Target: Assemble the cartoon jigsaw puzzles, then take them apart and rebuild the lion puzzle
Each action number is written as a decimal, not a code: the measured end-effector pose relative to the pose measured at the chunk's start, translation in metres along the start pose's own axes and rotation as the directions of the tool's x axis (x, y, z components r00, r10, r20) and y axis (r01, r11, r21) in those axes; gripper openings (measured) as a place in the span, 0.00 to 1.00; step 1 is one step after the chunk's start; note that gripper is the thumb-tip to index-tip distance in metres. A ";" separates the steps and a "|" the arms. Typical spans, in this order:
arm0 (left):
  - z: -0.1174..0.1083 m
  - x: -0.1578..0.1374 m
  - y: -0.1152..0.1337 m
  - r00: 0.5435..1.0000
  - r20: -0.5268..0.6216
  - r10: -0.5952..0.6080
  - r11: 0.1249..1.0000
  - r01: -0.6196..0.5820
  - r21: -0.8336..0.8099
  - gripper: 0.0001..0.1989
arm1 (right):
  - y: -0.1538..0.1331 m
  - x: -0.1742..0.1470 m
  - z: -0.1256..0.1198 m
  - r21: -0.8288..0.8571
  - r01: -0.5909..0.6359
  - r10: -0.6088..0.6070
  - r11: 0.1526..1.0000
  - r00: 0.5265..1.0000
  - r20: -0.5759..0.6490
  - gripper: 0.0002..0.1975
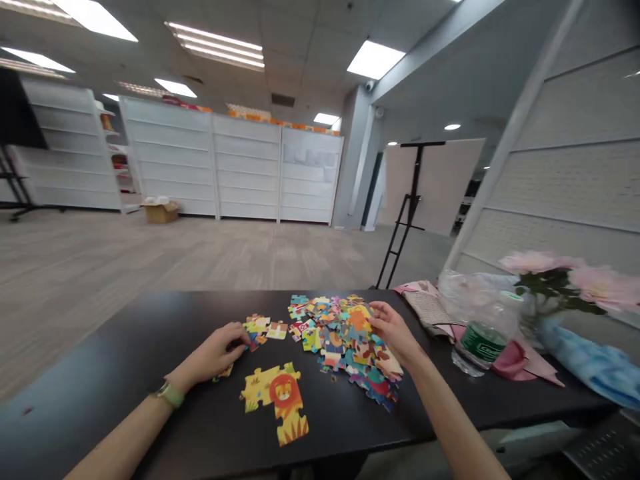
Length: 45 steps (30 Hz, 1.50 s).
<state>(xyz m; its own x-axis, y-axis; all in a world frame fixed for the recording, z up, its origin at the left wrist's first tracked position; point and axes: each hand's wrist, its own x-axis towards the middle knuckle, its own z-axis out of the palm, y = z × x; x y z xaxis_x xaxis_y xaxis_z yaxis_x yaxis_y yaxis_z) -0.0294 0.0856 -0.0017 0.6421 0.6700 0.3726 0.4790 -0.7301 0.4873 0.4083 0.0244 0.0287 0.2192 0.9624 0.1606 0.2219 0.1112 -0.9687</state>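
Note:
A loose heap of colourful jigsaw puzzle pieces [333, 343] lies on the black table. At the heap's right side my right hand [393, 328] pinches an orange-yellow puzzle piece [359, 319] between thumb and fingers. My left hand [220, 350] rests with curled fingers at the edge of a smaller group of pieces [257, 325]; its fingertips meet there, and what they hold is hidden. Partly under that hand sits a yellow-green piece [223, 373]. Nearer to me, several joined yellow pieces form a lion section [284, 392], apart from both hands.
Right of the heap stand a clear plastic bottle with a green label [481, 341], pink flowers [600, 283] and blue tie-dyed cloth [590, 357]. Pink cloth [525, 363] lies by the bottle. Beyond the table are a black easel [411, 207] and white shelves [247, 173].

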 end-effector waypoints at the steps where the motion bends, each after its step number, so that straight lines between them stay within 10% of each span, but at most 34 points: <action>1: 0.000 0.000 0.002 1.000 -0.002 0.021 1.000 -0.021 0.010 0.10 | -0.002 -0.010 0.015 -0.001 -0.008 0.008 1.000 0.999 0.050 0.24; 5: 0.001 0.000 0.001 1.000 -0.005 0.005 1.000 -0.005 0.012 0.09 | -0.002 -0.060 0.077 -0.073 0.022 -0.004 0.997 0.972 0.237 0.19; 10: -0.005 -0.002 -0.009 0.999 -0.036 -0.038 0.999 0.039 0.033 0.08 | 0.007 -0.097 0.114 -0.071 -0.018 0.030 0.997 0.983 0.183 0.20; 16: -0.009 -0.009 0.055 0.998 -0.054 -0.031 0.997 0.035 0.063 0.08 | 0.010 -0.102 0.109 -0.202 0.037 0.008 0.979 0.976 0.220 0.16; 22: 0.051 -0.035 0.131 0.997 -0.044 -0.063 0.993 0.067 0.097 0.23 | 0.012 -0.112 0.101 -0.481 0.176 -0.033 0.859 0.956 0.291 0.24; 33: 0.066 -0.041 0.129 0.993 -0.028 -0.113 0.982 0.116 0.149 0.23 | -0.005 -0.118 0.111 -0.789 0.177 -0.023 0.588 0.979 0.203 0.09; 45: 0.068 -0.043 0.133 0.999 0.026 -0.027 0.991 0.023 0.128 0.11 | -0.004 -0.135 0.101 -0.674 0.297 -0.133 0.676 0.949 0.285 0.10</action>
<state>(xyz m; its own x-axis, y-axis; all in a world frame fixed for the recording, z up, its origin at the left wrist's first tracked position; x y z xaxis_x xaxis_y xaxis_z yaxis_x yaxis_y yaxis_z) 0.0471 -0.0490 -0.0066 0.6443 0.6855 0.3390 0.5666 -0.7256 0.3904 0.2823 -0.0808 -0.0084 -0.0924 0.9694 0.2274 0.8558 0.1941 -0.4795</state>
